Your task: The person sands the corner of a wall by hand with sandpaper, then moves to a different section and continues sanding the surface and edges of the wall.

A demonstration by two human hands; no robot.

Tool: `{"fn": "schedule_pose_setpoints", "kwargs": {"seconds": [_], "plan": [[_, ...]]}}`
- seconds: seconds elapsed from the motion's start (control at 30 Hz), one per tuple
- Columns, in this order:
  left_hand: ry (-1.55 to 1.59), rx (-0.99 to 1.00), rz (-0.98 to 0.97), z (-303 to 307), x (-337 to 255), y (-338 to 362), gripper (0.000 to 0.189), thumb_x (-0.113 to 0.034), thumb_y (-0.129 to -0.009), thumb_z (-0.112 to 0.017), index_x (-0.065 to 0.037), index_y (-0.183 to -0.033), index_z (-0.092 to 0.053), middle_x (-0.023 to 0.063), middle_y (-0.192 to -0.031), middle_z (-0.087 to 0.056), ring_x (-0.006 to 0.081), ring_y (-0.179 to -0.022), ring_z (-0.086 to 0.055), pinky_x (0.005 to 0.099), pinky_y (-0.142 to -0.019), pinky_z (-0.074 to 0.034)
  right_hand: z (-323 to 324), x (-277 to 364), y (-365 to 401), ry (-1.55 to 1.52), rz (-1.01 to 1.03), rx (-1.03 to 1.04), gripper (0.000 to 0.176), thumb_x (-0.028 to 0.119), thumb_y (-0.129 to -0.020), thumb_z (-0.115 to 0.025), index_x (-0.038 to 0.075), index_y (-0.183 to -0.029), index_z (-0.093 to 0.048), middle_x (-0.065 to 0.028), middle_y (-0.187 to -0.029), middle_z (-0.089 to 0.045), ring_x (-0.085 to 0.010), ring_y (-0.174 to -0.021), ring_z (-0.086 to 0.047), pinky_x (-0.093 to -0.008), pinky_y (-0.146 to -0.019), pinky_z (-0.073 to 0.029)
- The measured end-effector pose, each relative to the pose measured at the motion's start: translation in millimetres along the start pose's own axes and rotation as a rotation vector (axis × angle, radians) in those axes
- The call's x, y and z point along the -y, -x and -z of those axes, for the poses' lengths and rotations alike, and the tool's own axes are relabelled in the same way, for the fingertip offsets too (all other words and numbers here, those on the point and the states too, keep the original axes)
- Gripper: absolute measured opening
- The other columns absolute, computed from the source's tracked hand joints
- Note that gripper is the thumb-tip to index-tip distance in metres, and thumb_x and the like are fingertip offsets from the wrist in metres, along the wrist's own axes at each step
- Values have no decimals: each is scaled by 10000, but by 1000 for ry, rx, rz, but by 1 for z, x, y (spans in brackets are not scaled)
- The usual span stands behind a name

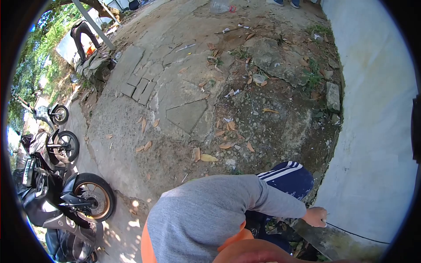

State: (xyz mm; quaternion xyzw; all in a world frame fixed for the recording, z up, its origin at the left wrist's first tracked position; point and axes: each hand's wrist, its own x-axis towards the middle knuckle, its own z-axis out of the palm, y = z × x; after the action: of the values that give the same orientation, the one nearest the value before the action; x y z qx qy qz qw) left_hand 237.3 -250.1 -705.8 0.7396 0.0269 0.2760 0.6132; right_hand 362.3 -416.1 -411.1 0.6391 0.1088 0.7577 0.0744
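Note:
My left hand (315, 217) is closed, at the end of a grey sleeve, close to the foot of the white wall. A thin black cable (357, 235) runs from its fingers to the right across the wall. A short thin tip stands out by the fingertips, too small to make out. Under my arm shows a bent knee in navy trousers with white stripes (289, 179). My right hand is out of view.
The white wall (372, 131) rises on the right. Cracked concrete (127, 118) with dry leaves and rubble spreads ahead; a concrete block (333, 97) lies by the wall. Motorcycles (57, 201) are parked at left. A person (83, 35) bends over at far left; another person's feet (285, 2) show at the top.

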Motion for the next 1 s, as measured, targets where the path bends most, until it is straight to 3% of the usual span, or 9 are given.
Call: {"fn": "schedule_pose_setpoints", "kwargs": {"seconds": [0.13,0.4,0.5,0.73,0.8,0.87,0.93,0.97,1.0], "plan": [[193,223,186,24,-34,4,343,-232,-765,-638,-13,-530,-520,135,-506,-471,335,-506,-477,452,-539,-398,1,3,5,-19,-59,64,178,269,-1004,-513,135,-1023,-628,-125,-983,-547,-344,-867,-497,-481,-772,-359],[97,156,-77,27,-54,15,100,-25,-625,-552,-33,-628,-452,128,-595,-438,341,-576,-440,458,-550,-317,-3,-5,10,24,-6,40,237,315,-1011,-498,121,-1012,-634,-133,-968,-542,-336,-823,-478,-481,-757,-342],[118,132,-116,4,-17,14,146,34,-614,-504,-36,-686,-397,143,-642,-415,360,-613,-421,455,-576,-292,-8,-5,11,86,-17,9,256,348,-1013,-492,138,-1010,-638,-103,-955,-553,-315,-830,-483,-479,-758,-336],[65,386,-57,18,-21,20,166,47,-625,-501,-24,-709,-377,163,-681,-414,382,-659,-416,458,-609,-297,-2,-1,6,11,-16,63,236,348,-1016,-487,169,-1015,-642,-72,-962,-567,-294,-844,-491,-468,-761,-341],[54,191,-142,15,-15,19,167,44,-627,-503,-24,-707,-373,168,-654,-415,392,-626,-404,466,-596,-296,-10,-9,19,85,-43,62,234,348,-1016,-487,174,-1015,-643,-67,-962,-569,-291,-846,-492,-467,-762,-342],[87,224,-108,23,-19,15,174,14,-659,-525,-34,-702,-364,142,-631,-392,354,-593,-390,450,-586,-314,-35,-40,58,365,39,252,334,397,-932,-638,126,-1128,-661,-62,-1072,-626,-211,-827,-586,-385,-680,-439],[23,284,-56,28,-22,14,185,-1,-696,-534,-43,-712,-354,110,-644,-379,304,-591,-394,420,-579,-326,-28,-38,47,102,13,126,313,422,-903,-659,203,-1125,-684,-60,-1056,-626,-275,-868,-596,-429,-714,-441],[-8,284,-106,31,-22,14,200,-7,-715,-549,-52,-732,-356,107,-659,-387,292,-600,-404,409,-572,-329,-23,-29,45,133,-53,149,224,313,-920,-658,294,-1141,-686,50,-1073,-640,-185,-916,-583,-352,-798,-395],[-7,297,-129,34,-25,12,194,-22,-740,-562,-53,-746,-371,109,-668,-399,286,-609,-419,406,-577,-341,-16,-20,40,116,-78,143,241,293,-911,-662,295,-1151,-682,53,-1112,-637,-212,-965,-568,-393,-831,-401]]}}
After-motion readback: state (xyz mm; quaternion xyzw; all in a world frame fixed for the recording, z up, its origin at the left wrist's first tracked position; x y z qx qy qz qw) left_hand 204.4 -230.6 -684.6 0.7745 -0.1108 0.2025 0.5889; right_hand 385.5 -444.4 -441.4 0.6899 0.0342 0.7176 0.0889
